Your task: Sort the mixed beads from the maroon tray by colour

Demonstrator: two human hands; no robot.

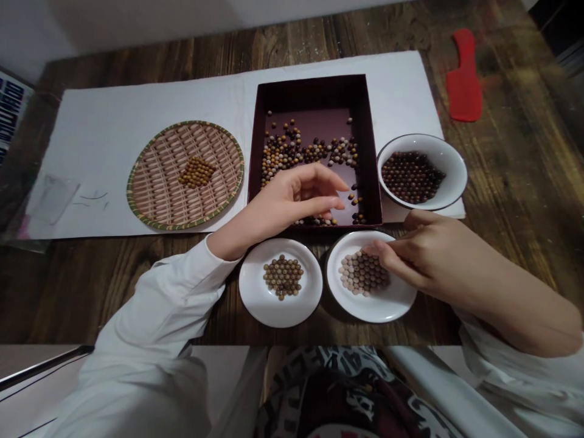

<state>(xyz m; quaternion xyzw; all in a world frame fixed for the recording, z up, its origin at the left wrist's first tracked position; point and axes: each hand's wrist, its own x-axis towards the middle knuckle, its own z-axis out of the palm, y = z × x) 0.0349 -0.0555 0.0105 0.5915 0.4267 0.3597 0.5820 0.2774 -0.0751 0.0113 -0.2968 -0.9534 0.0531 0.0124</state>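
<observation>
My left hand (303, 193) is over the near part of a dark maroon box (314, 94) holding mixed beads (283, 152) in yellow, dark brown and pale tones. Its thumb and index finger are curved, with a gap between their tips. Above the right-hand white plate (396, 307) is my right hand (417, 249), thumb and fingers pinched together at the edge of a cluster of pale pinkish beads (362, 274). Anything within that pinch is too small or hidden to make out. The left-hand white plate (255, 310) carries greenish-brown speckled beads (283, 275).
A round woven tray (155, 158) with yellow beads (197, 172) lies to the left. On the right stands a white bowl (451, 179) of dark brown beads (410, 176). Beyond it is a red comb (464, 85). A white board (95, 140) lies under the box and tray.
</observation>
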